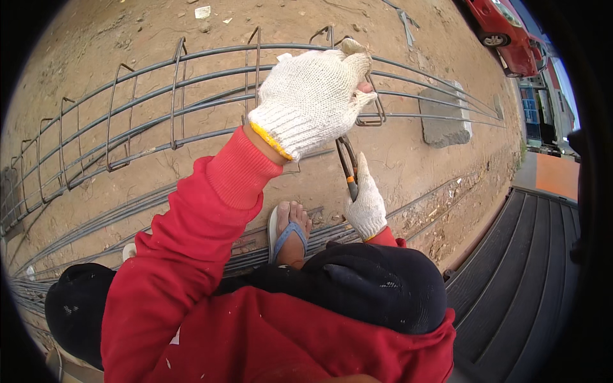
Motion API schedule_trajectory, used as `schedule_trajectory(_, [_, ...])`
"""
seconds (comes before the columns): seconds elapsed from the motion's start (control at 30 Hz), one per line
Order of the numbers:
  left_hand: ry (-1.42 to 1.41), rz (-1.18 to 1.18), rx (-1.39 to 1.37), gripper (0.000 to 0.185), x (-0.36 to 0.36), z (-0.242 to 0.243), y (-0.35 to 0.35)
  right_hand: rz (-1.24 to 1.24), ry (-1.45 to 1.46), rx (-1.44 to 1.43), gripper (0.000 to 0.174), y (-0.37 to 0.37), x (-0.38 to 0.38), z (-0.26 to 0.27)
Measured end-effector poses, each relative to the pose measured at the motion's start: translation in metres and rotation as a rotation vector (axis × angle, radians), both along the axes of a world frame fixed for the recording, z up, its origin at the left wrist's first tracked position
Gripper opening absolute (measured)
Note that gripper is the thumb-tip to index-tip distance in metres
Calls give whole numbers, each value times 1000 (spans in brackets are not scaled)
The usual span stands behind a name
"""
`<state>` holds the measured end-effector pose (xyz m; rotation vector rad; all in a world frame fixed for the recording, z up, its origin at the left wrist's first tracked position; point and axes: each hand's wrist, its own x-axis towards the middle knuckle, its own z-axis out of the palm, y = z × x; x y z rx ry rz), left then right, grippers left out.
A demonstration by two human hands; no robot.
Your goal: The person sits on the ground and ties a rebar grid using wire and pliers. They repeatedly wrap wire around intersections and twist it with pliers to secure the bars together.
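Note:
My left hand (pixel 313 95), in a white knitted glove with a yellow cuff edge, reaches over the long steel rebar cage (pixel 210 100). Its fingers are at the far bars beside a bent stirrup (pixel 378 107); whether they grip a bar or the stirrup is hidden by the glove. My right hand (pixel 366 206), gloved the same way, holds end-cutting pincers (pixel 348 167) with dark handles and orange bands. The jaws of the pincers point up to the cage's near side, just below my left hand. Several stirrups stand around the long bars to the left.
A concrete block (pixel 445 115) lies under the bars at the right. Loose rebar rods (pixel 115 210) run along the dirt ground near my sandalled foot (pixel 289 234). A dark ribbed metal panel (pixel 517 277) stands at the lower right, and a red car (pixel 510 36) is at the upper right.

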<state>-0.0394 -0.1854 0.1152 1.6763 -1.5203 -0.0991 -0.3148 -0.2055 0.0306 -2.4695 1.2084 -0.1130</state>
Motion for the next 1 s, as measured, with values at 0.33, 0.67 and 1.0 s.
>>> schedule_trajectory(0.33, [-631, 146, 511, 76, 4, -79, -91, -103, -160, -4, 91, 6, 15, -74])
schedule_trajectory(0.67, [-652, 212, 372, 66, 6, -83, -86, -50, -307, 648, 61, -2, -1, -48])
schedule_trajectory(1.0, [-552, 185, 226, 54, 8, -90, -88, -377, -612, 1825, 54, -27, -19, 5])
